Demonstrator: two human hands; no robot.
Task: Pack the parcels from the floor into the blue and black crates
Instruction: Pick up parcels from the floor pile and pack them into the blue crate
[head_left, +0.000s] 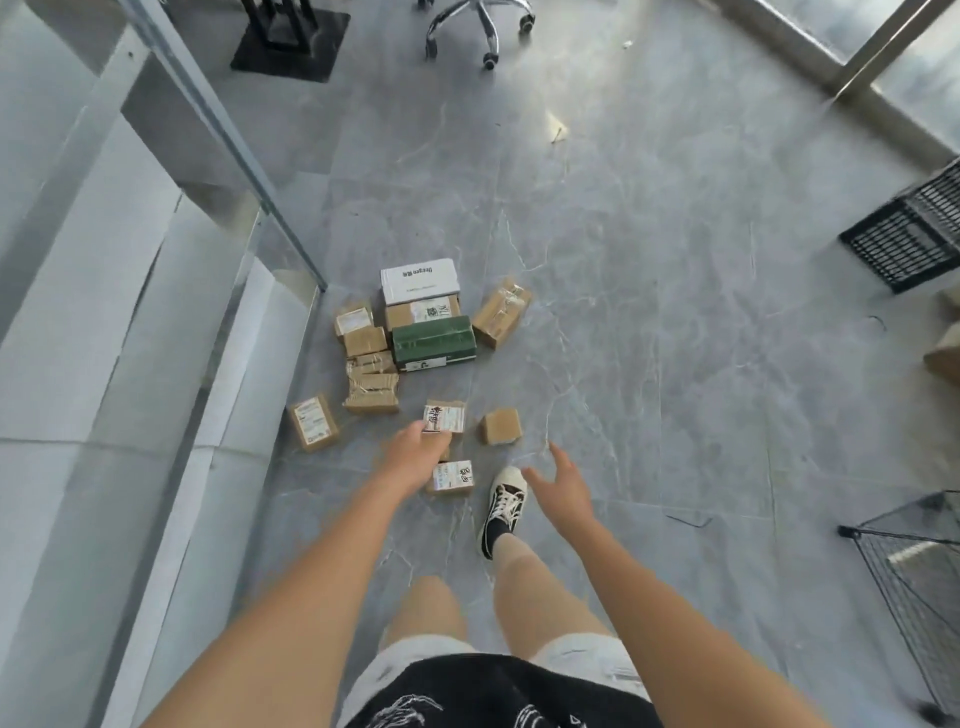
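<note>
white box (420, 280): upside-down print, seemingly "Oxygen" plus unclear characters | brown parcels' labels: print too small to read

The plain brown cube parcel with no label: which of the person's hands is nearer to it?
Right. The right hand reaches just below the plain cube parcel; the left hand is further left, over a labelled parcel.

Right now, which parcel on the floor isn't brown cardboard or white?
The green parcel, wrapped in shiny film, lying in front of the white box. Every other parcel in the pile is brown cardboard.
</note>
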